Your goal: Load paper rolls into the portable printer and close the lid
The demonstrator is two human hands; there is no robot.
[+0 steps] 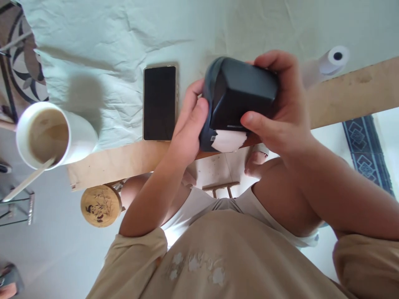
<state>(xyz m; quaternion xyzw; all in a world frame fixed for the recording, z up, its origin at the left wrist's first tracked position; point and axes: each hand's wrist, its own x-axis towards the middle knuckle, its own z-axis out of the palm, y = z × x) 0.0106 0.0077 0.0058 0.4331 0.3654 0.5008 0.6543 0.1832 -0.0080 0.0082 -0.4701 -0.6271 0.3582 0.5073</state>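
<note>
Both hands are closed around a small dark printer [241, 97], which is held just above the table edge [124, 160], over the lap. The left hand [187, 124] is curled against one rounded side, its thumb pressed near the paper slot, while the right hand [280, 112] is wrapped over the opposite side and back, thumb laid under the front face. A torn tab of white paper [229, 140] is seen sticking out of the slot between the thumbs. The casing is judged to be stiff, smooth plastic, fairly light yet somewhat slippery, so it is best taken by its two flat sides, as it is now; the paper tab is thin and easily torn. A phone [160, 102], a cup [54, 135] and a paper roll [330, 61] are left lying apart on the cloth [109, 41].
</note>
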